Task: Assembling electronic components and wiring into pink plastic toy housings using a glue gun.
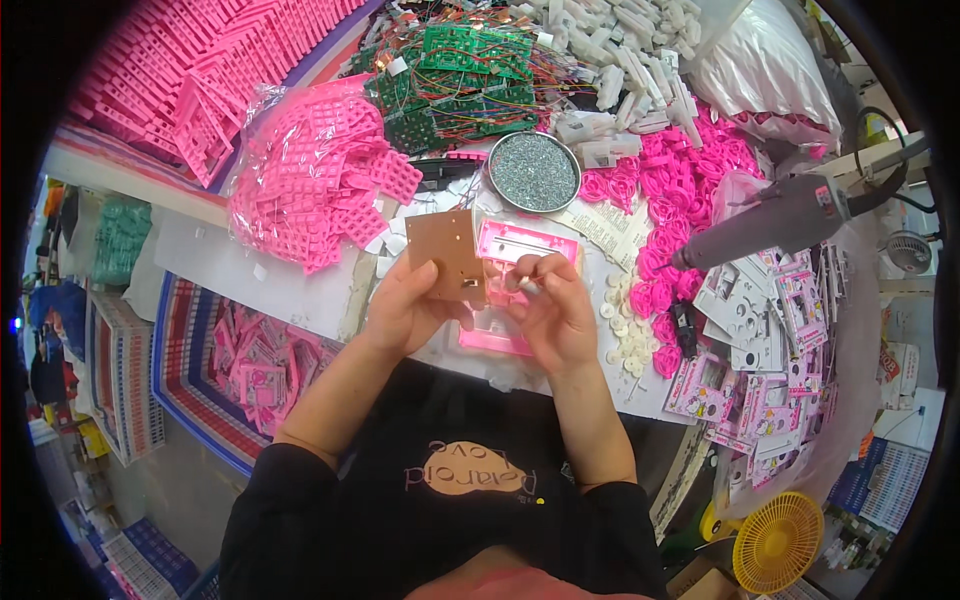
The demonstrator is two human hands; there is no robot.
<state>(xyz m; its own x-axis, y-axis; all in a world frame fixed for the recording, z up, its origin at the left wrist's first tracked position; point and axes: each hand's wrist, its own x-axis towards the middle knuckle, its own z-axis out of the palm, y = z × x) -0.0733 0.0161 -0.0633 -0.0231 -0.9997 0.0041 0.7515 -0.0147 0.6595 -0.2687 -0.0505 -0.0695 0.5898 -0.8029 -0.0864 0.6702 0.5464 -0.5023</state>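
Circuit boards (478,50) behind dish (533,210); bagged grid parts (320,175) left, power screwdriver (775,222) right.

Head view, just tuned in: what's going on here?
A person's left hand holds a flat brown board over a pink casing on the bench. The right hand pinches something small and white beside it. A round dish of small metallic pieces sits beyond; a grey power tool at the right is untouched.

The board (437,255) was brown, the casing (530,240) pink and white, the circuit boards (478,52) at the far edge of the white surface (305,305) green.
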